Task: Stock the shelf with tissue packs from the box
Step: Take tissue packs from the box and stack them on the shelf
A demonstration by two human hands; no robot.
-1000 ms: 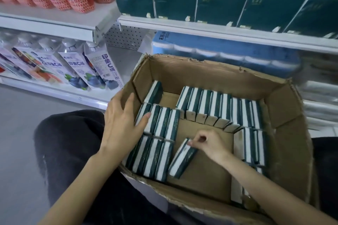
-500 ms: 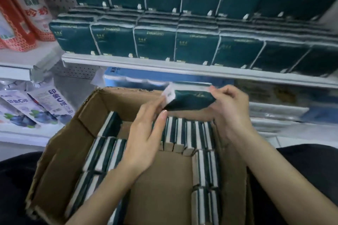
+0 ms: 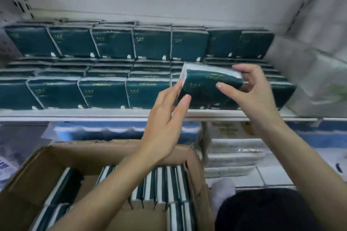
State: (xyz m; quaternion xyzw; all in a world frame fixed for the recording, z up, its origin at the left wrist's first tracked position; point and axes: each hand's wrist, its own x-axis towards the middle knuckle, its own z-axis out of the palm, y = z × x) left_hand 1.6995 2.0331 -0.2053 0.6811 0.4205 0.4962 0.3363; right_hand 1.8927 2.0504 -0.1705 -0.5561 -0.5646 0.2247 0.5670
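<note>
**So, one tissue pack up at the shelf, lots more down in the box**

Okay, watching from right beside them. The person has a dark green tissue pack [image 3: 208, 84] up in front of the white shelf [image 3: 93, 113], at the right end of the front row. It's tilted, and I can't tell if it touches the packs behind it. The right hand [image 3: 251, 95] is doing the actual gripping, with the thumb curled onto the front face and the other fingers wrapped over the top right end. The left hand [image 3: 165, 127] isn't clamped on anything. Its fingers are pretty much straight, tips up against the pack's white left end.

That shelf is already loaded with stocked green packs [image 3: 105, 93], a front row stacked flat and a taller row behind it. Off to the right is some pale plastic-wrapped stuff [image 3: 309, 73], too blurry to read.

Down low, the cardboard box [image 3: 195, 165] sits open under both forearms. More boxed packs [image 3: 165, 183] stand on edge inside, lined up along the back and sides, with bare cardboard showing in the middle.

Under the shelf are blue wrapped bundles [image 3: 112, 131], and right of the box is a stack of white packs [image 3: 234, 155]. The person's dark-trousered knee [image 3: 262, 210] pokes in at the bottom right.
</note>
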